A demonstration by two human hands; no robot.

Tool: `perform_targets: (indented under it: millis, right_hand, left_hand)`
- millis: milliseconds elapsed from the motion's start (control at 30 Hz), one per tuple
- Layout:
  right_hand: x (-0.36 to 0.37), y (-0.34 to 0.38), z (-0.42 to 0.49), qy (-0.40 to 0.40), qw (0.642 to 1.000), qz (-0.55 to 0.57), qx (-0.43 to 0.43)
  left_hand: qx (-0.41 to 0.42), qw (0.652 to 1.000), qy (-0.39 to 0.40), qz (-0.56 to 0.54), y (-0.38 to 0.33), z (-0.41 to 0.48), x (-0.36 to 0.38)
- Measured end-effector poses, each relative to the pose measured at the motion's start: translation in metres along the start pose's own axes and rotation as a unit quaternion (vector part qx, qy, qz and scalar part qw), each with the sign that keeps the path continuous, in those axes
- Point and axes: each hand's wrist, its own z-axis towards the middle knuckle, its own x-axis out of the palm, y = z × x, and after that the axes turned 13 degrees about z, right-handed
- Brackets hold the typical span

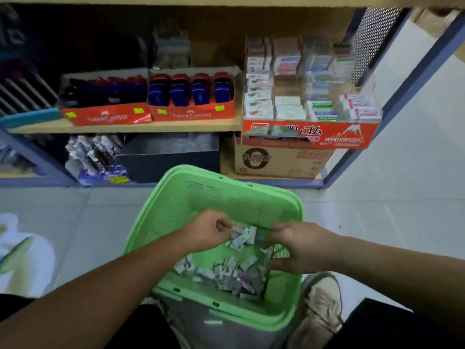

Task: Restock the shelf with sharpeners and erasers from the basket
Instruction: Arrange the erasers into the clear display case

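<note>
Left hand (208,231) pinches and right hand (300,246) curls round wrapped erasers (242,236) inside green basket (214,195), apparently gathering a batch for the shelf (151,127).

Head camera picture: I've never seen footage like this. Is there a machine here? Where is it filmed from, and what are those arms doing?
No machine: a person wears the camera on their head, so you look down along their own arms. The left hand pinches small white wrapped packets inside a green plastic basket; the right hand reaches for the same packets, its grip blurred. Ahead, the wooden shelf carries red cardboard trays of blue sharpeners, and erasers in a clear divided case.
</note>
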Motion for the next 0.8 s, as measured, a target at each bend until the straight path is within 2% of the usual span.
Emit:
perform_targets:
  millis: [133,267,367,500,567,700,800]
  right_hand:
    - [0.059,0.002,0.071,0.069,0.991,0.084,0.075]
    - [0.117,0.006,0.131,0.127,0.955,0.211,0.163]
    - [0.150,0.007,0.148,0.132,0.950,0.213,0.187]
    - [0.167,0.004,0.162,0.115,0.958,0.172,0.197]
    - [0.171,0.005,0.165,0.120,0.948,0.202,0.216]
    - [0.190,-0.003,0.157,0.132,0.914,0.305,0.232]
    - [0.214,-0.008,0.146,0.126,0.845,0.454,0.253]
  left_hand:
    - [-0.066,0.991,0.097,0.056,0.055,-0.009,0.027]
    - [-0.093,0.980,0.127,0.123,0.090,-0.019,0.028]
    - [-0.093,0.973,0.169,0.131,0.097,-0.022,0.028]
    - [-0.051,0.943,0.253,0.212,0.092,-0.013,0.037]
    - [-0.034,0.931,0.277,0.234,0.090,0.000,0.039]
    - [-0.006,0.907,0.291,0.306,0.099,0.017,0.057]
    - [0.015,0.902,0.307,0.303,0.110,0.005,0.082]
